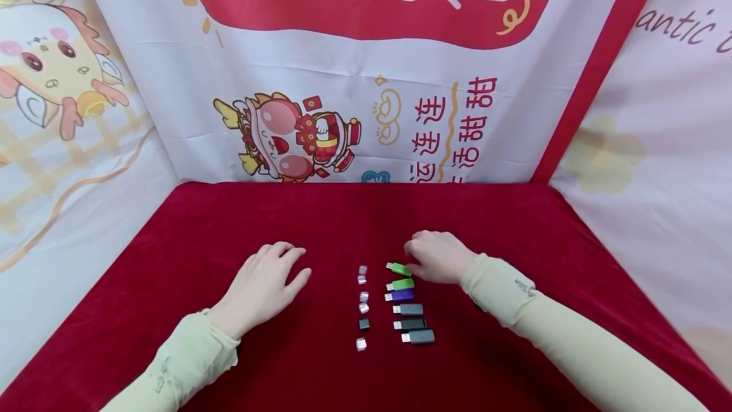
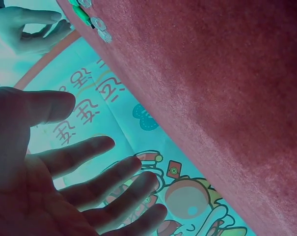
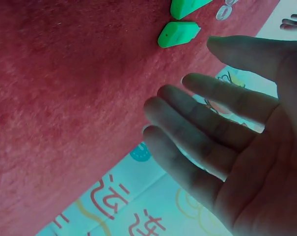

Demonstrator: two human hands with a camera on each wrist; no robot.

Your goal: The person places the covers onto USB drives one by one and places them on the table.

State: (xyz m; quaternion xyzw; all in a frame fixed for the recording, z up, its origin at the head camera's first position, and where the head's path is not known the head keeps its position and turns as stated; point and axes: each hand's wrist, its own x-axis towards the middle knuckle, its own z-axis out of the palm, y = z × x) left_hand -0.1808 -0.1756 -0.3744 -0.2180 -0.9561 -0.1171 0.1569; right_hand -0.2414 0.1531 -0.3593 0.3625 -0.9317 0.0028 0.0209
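My left hand point(image 1: 258, 289) hovers over the left part of the red cloth with fingers spread, holding nothing. At the far end of a column of USB sticks, my right hand point(image 1: 439, 257) has its thumb beside a bright green USB stick point(image 1: 400, 269). In the right wrist view its fingers are loosely bent and empty, and the green stick's rear end point(image 3: 177, 34) lies just past the thumb tip. Nearer me in the column come another green stick point(image 1: 403, 284), a purple one point(image 1: 402, 295), a grey one point(image 1: 410, 309), a black one point(image 1: 410, 324) and a second grey one point(image 1: 420, 336).
Left of the sticks runs a column of small caps, several clear ones point(image 1: 364, 297) and one black cap point(image 1: 364, 324). Red cloth point(image 1: 309, 374) covers the table. A printed white curtain point(image 1: 354, 56) hangs behind its far edge, with other printed curtains at both sides.
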